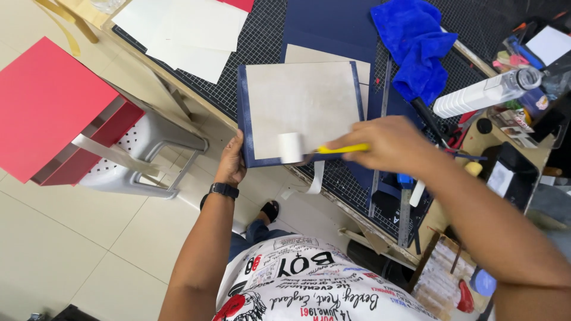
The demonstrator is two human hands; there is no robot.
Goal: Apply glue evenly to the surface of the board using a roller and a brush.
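Head cam is looking straight down at the bench. I'm seeing a grey board (pixel 303 107) lying flat on a dark blue sheet (pixel 244 113), blue showing as a border along the left and near edges. The piece is sitting on a black gridded cutting mat (pixel 262 41), its near-left corner overhanging the bench edge. Roughly square, so no clear long axis; its sides are running slightly skewed to the mat grid.

Right hand (pixel 389 142) is closed around the yellow handle (pixel 342 148) of a small white roller (pixel 291 147). Handle is lying almost horizontal across the frame, roller head pointing left, and the roller is sitting at the near edge of the board, over the blue border. Roller axis is running across the handle.

Left hand (pixel 232 163) is gripping the left near edge of the blue sheet, fingers curled under it where I'm not seeing them, thumb side up. Black watch (pixel 224 190) on that wrist.

Around it: blue cloth (pixel 416 41) at the far right of the mat, clear plastic bottle (pixel 488 92) lying on its side beyond it, metal ruler (pixel 380 119) running near-to-far just right of the board, white sheets (pixel 190 30) at the far left, red box (pixel 53 107) on a white plastic chair (pixel 148 148) left of the bench.
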